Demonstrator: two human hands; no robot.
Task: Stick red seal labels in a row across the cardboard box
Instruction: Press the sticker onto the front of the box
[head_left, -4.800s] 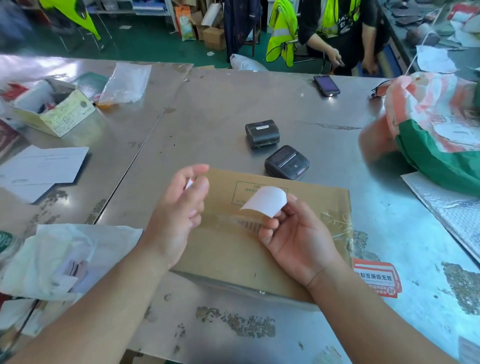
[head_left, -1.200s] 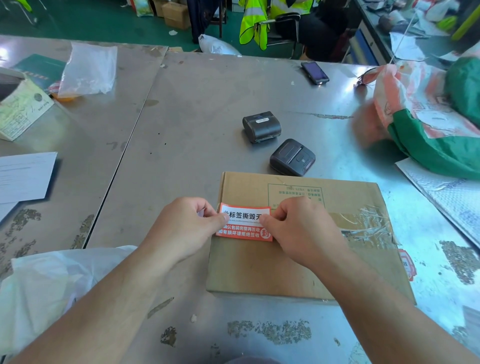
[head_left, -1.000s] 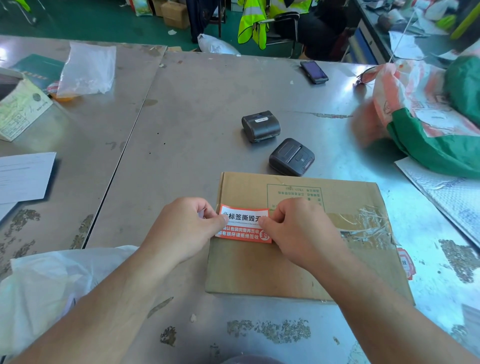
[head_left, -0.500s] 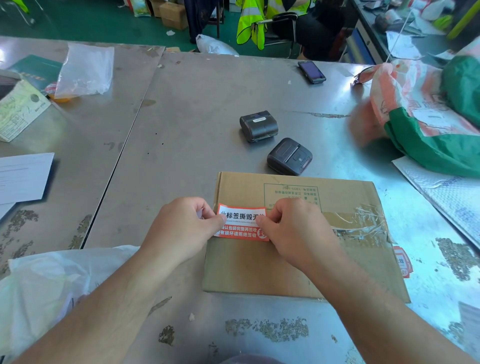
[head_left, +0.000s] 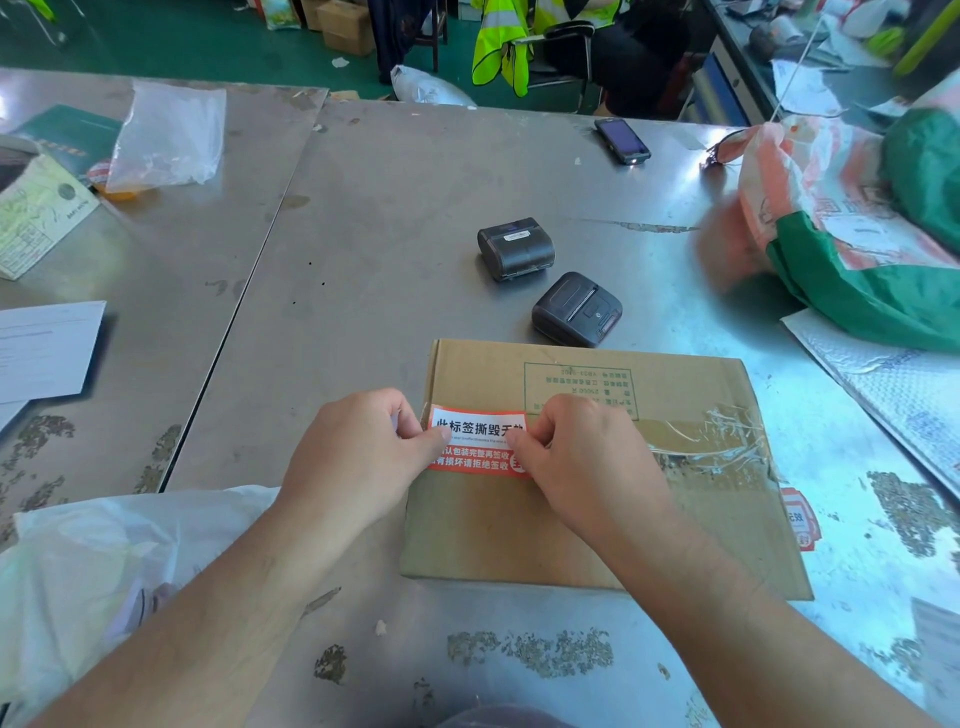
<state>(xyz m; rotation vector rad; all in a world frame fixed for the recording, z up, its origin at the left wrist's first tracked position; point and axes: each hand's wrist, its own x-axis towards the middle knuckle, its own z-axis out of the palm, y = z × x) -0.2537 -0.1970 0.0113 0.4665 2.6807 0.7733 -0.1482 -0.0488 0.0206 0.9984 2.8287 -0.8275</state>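
Observation:
A flat brown cardboard box (head_left: 519, 530) lies on the steel table in front of me, with crumpled clear tape across its right part. A red and white seal label (head_left: 475, 440) lies on the box's left end, over the taped seam. My left hand (head_left: 358, 457) pinches the label's left edge at the box edge. My right hand (head_left: 582, 457) pinches its right edge with thumb and forefinger and hides that end. Another red seal label (head_left: 800, 519) sticks out from under the box's right side.
Two black portable printers (head_left: 517, 248) (head_left: 577, 309) sit just beyond the box. A phone (head_left: 622, 140) lies farther back. A green and orange woven sack (head_left: 862, 228) fills the right. A white plastic bag (head_left: 104, 566) lies under my left forearm; papers and a clear bag (head_left: 169, 137) are at the left.
Earlier I held a label with its white back up above the box. In the last second both hands hold it flat on the box's left end; my right fingers crept slightly left.

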